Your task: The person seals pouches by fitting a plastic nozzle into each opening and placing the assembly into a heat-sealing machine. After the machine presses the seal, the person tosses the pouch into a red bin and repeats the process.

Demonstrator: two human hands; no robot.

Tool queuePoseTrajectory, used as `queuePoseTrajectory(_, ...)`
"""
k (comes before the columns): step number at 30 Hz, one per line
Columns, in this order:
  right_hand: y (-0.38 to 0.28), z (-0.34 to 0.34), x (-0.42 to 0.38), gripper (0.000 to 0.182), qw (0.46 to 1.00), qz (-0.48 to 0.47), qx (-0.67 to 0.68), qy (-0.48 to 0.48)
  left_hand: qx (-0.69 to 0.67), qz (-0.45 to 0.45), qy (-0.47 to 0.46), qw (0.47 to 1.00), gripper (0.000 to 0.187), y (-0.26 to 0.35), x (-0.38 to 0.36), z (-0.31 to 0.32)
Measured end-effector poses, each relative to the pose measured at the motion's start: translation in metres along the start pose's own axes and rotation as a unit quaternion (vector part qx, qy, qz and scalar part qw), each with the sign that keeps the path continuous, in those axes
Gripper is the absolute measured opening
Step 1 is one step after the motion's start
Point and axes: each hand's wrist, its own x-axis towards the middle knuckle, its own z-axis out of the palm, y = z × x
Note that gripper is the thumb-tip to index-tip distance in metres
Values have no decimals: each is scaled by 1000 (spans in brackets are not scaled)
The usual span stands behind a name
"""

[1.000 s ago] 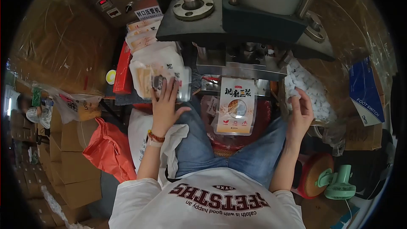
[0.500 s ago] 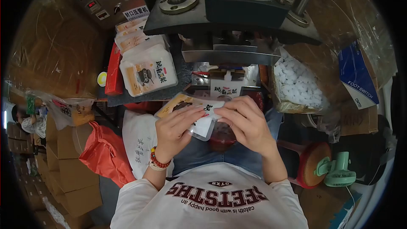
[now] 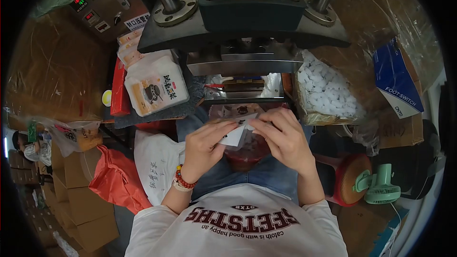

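A white printed pouch (image 3: 233,135) is stretched between my two hands above my lap, partly hidden by the fingers. My left hand (image 3: 205,143) is closed on its left side, fingers over the front. At its upper right edge, my right hand (image 3: 284,138) pinches the pouch between thumb and fingers. Just beyond the hands, at the front of the press (image 3: 247,64), another clear printed pouch (image 3: 242,110) lies above a red container (image 3: 246,159) between my knees. A stack of flat printed pouches (image 3: 157,88) rests on a grey cloth to the left.
A box of small white plastic pieces (image 3: 328,90) stands right of the press. A red box (image 3: 120,90) lies beside the pouch stack. A green fan (image 3: 382,190) and round red stool (image 3: 350,181) are at the right. A red bag (image 3: 116,176) and cardboard boxes are at the left.
The pouch with a spout that hung at the press jaws is gone from there. The pouch in my hands is turned, with less of its yellow print showing. The camera view has shifted slightly.
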Motion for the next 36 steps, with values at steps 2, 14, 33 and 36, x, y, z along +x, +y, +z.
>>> queuePoseTrajectory(2,2,2,4,35,999,45,7,19,-52,-6,6,999,30,-11,-1,15)
queuePoseTrajectory(14,123,-12,-17,30,923,274,-261,73,-574,-393,2,718,24,-48,54,53)
queuePoseTrajectory(33,27,-8,-8,25,805,304,456,224,145,-123,80,978,44,-75,-40,-33)
queuePoseTrajectory(36,1,16,6,25,951,100,256,141,61,-101,132,984,39,-36,-23,-26)
